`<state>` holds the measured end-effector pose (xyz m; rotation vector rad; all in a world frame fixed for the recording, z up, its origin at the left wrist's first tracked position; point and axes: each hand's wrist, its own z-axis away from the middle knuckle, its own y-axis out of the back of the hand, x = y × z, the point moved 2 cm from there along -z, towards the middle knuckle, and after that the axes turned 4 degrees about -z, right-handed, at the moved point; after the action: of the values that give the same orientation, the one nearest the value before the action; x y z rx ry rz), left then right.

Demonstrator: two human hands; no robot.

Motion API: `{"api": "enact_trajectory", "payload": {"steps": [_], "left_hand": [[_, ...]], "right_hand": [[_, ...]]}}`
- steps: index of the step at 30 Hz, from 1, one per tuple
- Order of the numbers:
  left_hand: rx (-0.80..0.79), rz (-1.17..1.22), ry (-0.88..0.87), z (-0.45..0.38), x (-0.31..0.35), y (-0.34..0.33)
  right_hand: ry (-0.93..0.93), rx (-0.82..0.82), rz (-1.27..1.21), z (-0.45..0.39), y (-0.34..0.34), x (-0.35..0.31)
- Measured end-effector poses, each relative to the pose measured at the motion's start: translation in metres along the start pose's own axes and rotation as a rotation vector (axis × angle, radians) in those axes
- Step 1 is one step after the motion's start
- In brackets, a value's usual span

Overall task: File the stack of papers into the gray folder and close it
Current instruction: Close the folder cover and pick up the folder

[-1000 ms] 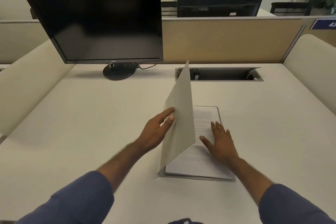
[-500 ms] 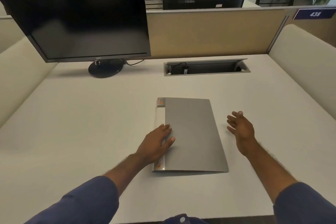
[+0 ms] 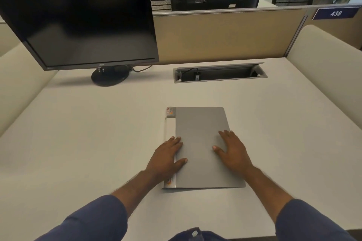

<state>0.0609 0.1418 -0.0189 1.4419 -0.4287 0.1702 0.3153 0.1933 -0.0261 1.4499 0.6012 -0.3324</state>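
Observation:
The gray folder (image 3: 199, 133) lies closed and flat on the white desk (image 3: 88, 133), its spine with an orange label on the left. The papers are hidden inside it. My left hand (image 3: 166, 157) rests flat across the spine edge, fingers spread. My right hand (image 3: 232, 150) lies flat on the cover's right side, fingers spread. Neither hand grips anything.
A black monitor (image 3: 82, 23) on a round stand stands at the back left. An open cable tray (image 3: 219, 74) is sunk into the desk behind the folder. Beige partitions (image 3: 225, 37) wall the desk at the back and both sides.
The folder cover, held upright by my left hand a second ago, came down shut over the papers. My right hand left the papers, lifted aside, then settled flat on the closed cover.

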Motion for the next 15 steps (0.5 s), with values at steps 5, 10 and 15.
{"api": "enact_trajectory", "payload": {"steps": [5, 10, 15], "left_hand": [[0.034, 0.009, 0.245, -0.004, 0.004, 0.008], [-0.003, 0.168, 0.579, -0.008, 0.014, 0.015], [0.000, 0.924, 0.788, -0.018, 0.009, 0.032]], "right_hand": [[0.039, -0.016, 0.049, 0.005, -0.009, -0.003], [0.044, -0.014, 0.057, 0.007, -0.011, -0.002], [0.019, -0.017, 0.032, 0.005, -0.011, -0.003]]}}
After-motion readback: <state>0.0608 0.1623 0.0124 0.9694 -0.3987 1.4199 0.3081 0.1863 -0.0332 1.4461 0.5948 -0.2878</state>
